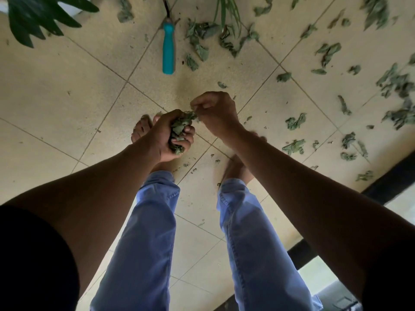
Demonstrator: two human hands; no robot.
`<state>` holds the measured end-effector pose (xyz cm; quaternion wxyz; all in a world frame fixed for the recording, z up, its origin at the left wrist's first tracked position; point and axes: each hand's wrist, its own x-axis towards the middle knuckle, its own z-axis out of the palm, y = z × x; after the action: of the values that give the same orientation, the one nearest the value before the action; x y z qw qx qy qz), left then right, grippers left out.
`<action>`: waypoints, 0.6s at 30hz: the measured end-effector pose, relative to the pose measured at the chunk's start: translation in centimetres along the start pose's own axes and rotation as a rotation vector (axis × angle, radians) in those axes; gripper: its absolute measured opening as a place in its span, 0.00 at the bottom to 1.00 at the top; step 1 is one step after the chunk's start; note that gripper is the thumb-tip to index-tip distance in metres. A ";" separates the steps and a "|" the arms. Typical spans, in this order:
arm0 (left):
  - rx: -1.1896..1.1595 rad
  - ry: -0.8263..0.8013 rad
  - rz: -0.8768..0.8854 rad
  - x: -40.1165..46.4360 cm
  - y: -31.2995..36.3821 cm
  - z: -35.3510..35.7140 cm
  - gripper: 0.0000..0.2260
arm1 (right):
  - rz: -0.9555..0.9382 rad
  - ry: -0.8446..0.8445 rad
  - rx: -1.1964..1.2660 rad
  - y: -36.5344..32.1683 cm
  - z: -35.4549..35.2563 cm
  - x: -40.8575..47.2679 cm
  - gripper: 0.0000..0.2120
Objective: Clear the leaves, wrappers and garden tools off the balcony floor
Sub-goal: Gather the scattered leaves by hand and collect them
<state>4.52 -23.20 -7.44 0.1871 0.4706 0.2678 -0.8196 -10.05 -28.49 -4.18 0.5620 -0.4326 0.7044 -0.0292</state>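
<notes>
Green, dry leaves fill the left hand, its fingers curled tight round the wad at the frame's centre, while the right hand, just at 2 o'clock of it, pinches a scrap at the wad's top edge. More leaves lie strewn over the beige tiles from 12 round to 4 o'clock, and a teal-handled tool lies at 12 o'clock, well apart from both hands.
</notes>
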 end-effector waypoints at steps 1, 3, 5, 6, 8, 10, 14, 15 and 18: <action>0.010 0.008 0.002 -0.1 -0.1 -0.1 0.08 | -0.017 0.010 0.021 -0.1 0.2 -0.4 0.09; 0.014 0.016 0.015 0.0 -0.1 -0.3 0.07 | -0.052 0.030 0.032 -0.4 0.5 -1.6 0.09; 0.031 0.047 0.045 0.1 -0.3 -0.1 0.08 | -0.115 0.054 0.020 -0.4 1.1 -2.9 0.10; 0.057 0.076 0.070 0.2 -0.4 -0.1 0.08 | -0.156 0.064 0.005 -0.4 1.5 -3.7 0.10; 0.135 0.151 0.117 0.4 -0.6 0.0 0.08 | -0.254 0.081 -0.072 -0.3 2.3 -5.2 0.11; 0.167 0.183 0.136 0.7 -0.8 -0.4 0.15 | -0.367 0.100 -0.213 0.0 3.0 -6.1 0.10; 0.145 0.135 0.087 0.7 -0.7 -1.3 0.22 | -0.459 0.095 -0.528 0.8 4.3 -6.8 0.09; 0.149 0.126 0.070 0.7 -0.7 -1.5 0.21 | -0.466 0.096 -0.563 1.0 4.6 -7.0 0.08; 0.144 0.137 0.019 0.9 -0.6 -2.2 0.17 | -0.482 0.067 -0.600 1.4 5.1 -7.0 0.06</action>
<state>5.19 -21.39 -9.01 0.1418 0.5402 0.2161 -0.8009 -6.74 -20.84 -1.38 0.3642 -0.7297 0.5778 0.0330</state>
